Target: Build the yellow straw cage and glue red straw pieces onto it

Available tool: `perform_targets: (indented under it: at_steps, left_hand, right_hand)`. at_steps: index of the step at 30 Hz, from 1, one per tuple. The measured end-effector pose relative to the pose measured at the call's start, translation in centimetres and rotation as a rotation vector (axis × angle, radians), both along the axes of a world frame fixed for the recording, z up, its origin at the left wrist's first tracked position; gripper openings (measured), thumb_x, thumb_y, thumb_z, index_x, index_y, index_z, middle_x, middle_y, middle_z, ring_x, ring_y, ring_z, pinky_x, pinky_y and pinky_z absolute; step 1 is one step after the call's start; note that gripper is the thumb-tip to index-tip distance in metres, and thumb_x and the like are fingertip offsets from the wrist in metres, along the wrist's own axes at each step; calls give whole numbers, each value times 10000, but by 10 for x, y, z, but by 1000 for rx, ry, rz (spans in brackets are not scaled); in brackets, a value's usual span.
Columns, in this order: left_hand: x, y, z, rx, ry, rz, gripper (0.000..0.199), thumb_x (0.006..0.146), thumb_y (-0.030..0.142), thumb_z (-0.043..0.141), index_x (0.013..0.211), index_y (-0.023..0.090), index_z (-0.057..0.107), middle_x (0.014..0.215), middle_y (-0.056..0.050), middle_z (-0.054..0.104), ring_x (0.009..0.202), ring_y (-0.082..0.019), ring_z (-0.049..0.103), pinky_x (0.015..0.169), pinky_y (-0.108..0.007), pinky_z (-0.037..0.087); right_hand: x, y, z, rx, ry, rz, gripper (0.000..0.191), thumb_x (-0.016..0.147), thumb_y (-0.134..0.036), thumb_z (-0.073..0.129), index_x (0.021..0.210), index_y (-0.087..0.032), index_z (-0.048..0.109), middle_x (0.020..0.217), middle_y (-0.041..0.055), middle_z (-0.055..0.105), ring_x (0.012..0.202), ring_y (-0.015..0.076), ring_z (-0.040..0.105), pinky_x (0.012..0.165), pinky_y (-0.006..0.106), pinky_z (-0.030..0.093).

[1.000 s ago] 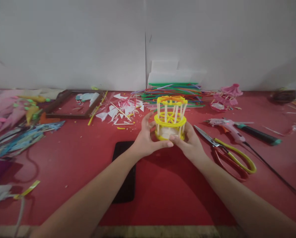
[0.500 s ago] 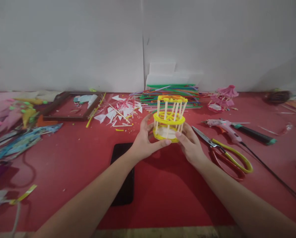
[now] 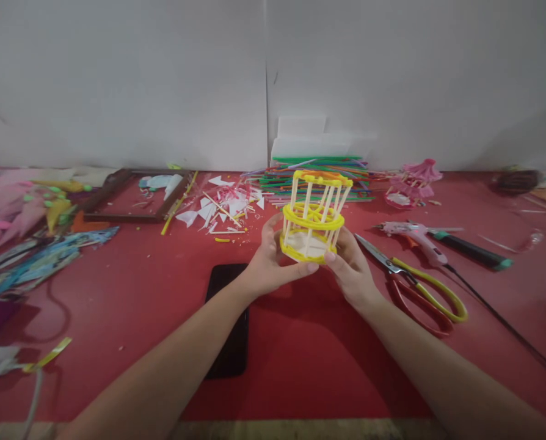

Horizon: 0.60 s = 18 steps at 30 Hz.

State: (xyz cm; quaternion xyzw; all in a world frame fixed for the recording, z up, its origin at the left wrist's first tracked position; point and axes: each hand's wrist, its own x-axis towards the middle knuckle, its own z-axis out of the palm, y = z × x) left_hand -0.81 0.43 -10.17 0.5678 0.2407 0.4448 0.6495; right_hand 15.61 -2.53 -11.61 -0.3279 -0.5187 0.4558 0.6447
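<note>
A small two-tier craft frame [image 3: 313, 215], with yellow rings joined by pale sticks, is held up above the red table. My left hand [image 3: 273, 260] grips its lower ring from the left, thumb along the front of the base. From the right, my right hand [image 3: 353, 269] is closed on the same base, its thumb tip near the left one. The frame leans slightly to the right, its white floor showing between the sticks. Fingers behind the base are partly hidden. A black tablet or phone [image 3: 227, 342] lies under my left forearm.
Scissors [image 3: 414, 281], a pink glue gun [image 3: 414, 235] and a black-green cutter [image 3: 472, 247] lie at right. Behind are colourful pipe cleaners [image 3: 319, 174], white scraps [image 3: 218, 205], a brown frame [image 3: 121, 218] and a pink model [image 3: 414, 180]. A cord runs right; a wall stands behind.
The craft frame has tilted a little, its top moving right and slightly upward in view. Both hands keep hold of its base.
</note>
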Motion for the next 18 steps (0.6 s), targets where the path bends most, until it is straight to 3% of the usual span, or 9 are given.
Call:
perform_targets:
  at_steps: [8, 13, 18]
  left_hand:
    - [-3, 3, 3, -92, -91, -21, 835, 650, 216, 842, 1297, 285, 318, 1294, -90, 590, 1178, -280, 595, 1009, -471, 463]
    - [-4, 3, 3, -74, -123, -47, 730, 649, 167, 839, 1218, 286, 399, 1231, -58, 628, 1132, -260, 620, 967, -434, 487]
    - [-3, 4, 3, -69, -164, -72, 650, 640, 134, 838, 1147, 290, 462, 1175, -18, 650, 1089, -227, 642, 938, -397, 507]
  right_hand:
    - [0, 0, -7, -19, -15, 57, 670, 706, -349, 828, 1274, -332, 473, 1356, 46, 580, 1227, 235, 579, 1015, 443, 521]
    - [1, -1, -4, 19, -50, 53, 547, 720, -323, 816, 1191, -300, 538, 1260, 49, 628, 1138, 225, 627, 982, 431, 543]
    - [-2, -4, -3, 24, -58, 10, 575, 727, -320, 809, 1222, -300, 519, 1271, 65, 604, 1157, 239, 610, 1002, 458, 524]
